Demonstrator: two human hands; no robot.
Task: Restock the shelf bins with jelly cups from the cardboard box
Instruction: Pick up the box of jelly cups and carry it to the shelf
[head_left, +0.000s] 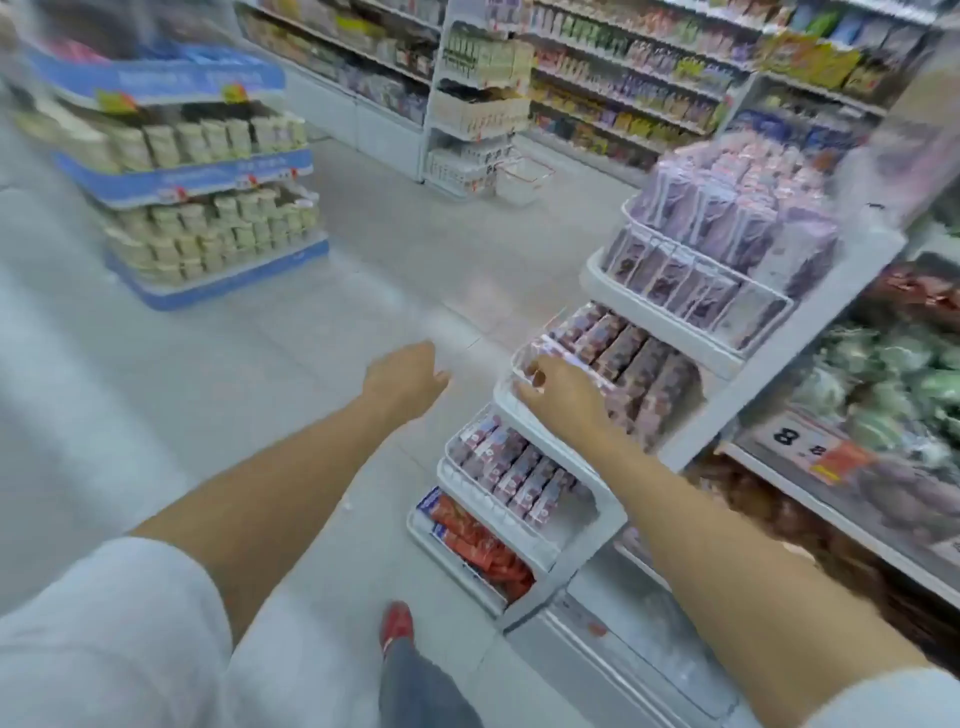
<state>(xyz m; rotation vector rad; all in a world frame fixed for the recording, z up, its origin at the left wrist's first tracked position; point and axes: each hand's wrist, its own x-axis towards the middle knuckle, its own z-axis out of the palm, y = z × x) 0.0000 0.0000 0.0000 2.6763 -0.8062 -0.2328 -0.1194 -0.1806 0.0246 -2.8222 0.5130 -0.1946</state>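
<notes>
At 7 o'clock a white sleeve (104, 639) fills the corner, and a second white sleeve (893, 701) sits at 5 o'clock. Between them at 6 o'clock a leg in grey-blue cloth (415, 686) ends in a red shoe (397, 623) on the pale floor (260, 364). Both bare forearms reach forward. The left hand (405, 382) hangs over the floor near the centre, loose and holding nothing, just beside the rack at its 3 o'clock but apart from it. The right hand (561, 395) lies palm down on the front of the middle bin (509, 410), fingers bent over its rim and the pink packets (623, 358) inside; blur hides whether they grip anything. That bin is one of five stacked in a white stepped rack (727, 395) running from 5 o'clock up to 2 o'clock. The lowest holds red packets (478, 545) and the top ones hold purple packs (727, 208). At 3 o'clock a side shelf carries green bags (883, 374) above a price tag (789, 436). Farther off at 10 o'clock a blue display stand (208, 179) holds pale tubs. A wire basket (519, 182) rests on the floor at 12 o'clock, before long stocked shelves (623, 78).
</notes>
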